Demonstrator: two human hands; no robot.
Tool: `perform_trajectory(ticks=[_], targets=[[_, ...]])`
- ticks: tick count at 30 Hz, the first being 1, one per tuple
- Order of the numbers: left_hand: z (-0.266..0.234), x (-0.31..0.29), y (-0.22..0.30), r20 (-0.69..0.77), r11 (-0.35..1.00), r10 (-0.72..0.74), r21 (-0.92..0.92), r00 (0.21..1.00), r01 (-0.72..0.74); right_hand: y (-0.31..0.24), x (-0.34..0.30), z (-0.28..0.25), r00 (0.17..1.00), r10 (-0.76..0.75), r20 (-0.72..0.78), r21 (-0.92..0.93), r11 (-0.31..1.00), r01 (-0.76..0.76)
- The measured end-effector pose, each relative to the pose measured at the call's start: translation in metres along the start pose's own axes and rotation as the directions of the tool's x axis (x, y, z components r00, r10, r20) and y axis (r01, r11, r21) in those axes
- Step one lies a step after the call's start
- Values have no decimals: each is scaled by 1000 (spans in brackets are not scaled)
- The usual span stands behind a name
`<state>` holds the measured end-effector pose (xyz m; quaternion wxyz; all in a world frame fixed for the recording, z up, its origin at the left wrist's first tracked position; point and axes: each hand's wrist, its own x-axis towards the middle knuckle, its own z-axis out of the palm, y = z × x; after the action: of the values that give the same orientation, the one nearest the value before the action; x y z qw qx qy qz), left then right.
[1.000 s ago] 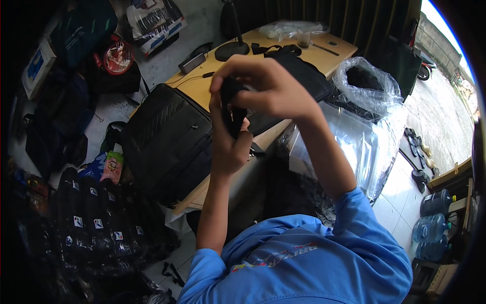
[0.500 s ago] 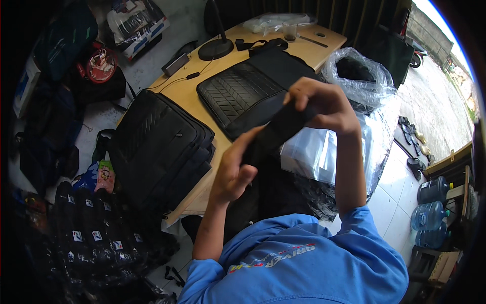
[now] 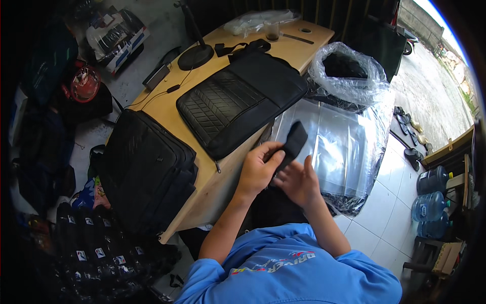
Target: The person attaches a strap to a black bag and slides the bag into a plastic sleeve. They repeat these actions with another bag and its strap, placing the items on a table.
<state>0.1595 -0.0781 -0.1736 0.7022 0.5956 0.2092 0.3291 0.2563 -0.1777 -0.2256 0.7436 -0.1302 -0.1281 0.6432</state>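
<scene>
My left hand (image 3: 259,169) pinches a folded black strap (image 3: 295,140) between thumb and fingers, in front of the table's near edge. Its wide flat end points up and away. Just to the right and lower, my right hand (image 3: 299,181) is open, thumb raised and fingers spread, slightly blurred, close to the strap's lower part; any contact there is hidden. Beyond both hands a black bag with a quilted, textured panel (image 3: 225,104) lies flat on the wooden table (image 3: 207,188). Another black bag (image 3: 147,169) stands at the table's left end.
Clear plastic sheets (image 3: 329,147) are stacked to the right, with an open plastic bag (image 3: 349,76) behind. A black lamp stand (image 3: 196,57), a small dark box (image 3: 156,77) and a glass (image 3: 272,33) sit on the table. Plastic-wrapped black goods (image 3: 96,248) lie lower left; water jugs (image 3: 430,206) stand right.
My right hand has let go of the strap's far end and dropped toward me. My left hand has moved right, still gripping the strap, which is no longer held between both hands.
</scene>
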Motion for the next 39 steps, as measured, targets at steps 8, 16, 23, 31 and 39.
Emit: perform_trajectory(ticks=[8, 16, 23, 31, 39], targets=[[6, -3, 8, -101, 793, 127, 608, 987, -40, -1, 18, 16, 932, -222, -287, -401, 911, 94], [-59, 28, 30, 248, -96, 422, 969, 872, -229, -50, 33, 29, 978, -44, -206, -416, 908, -46], [-59, 41, 25, 358, -77, 603, 916, 713, -394, -65, 41, 37, 963, 187, -193, -371, 895, -248], [-58, 52, 46, 282, 137, 644, 872, 711, -471, -63, 117, 62, 958, 271, -93, -286, 914, -286], [-58, 54, 75, 192, 335, 605, 819, 773, -466, -47, 139, 56, 955, 187, -230, -341, 904, -259]])
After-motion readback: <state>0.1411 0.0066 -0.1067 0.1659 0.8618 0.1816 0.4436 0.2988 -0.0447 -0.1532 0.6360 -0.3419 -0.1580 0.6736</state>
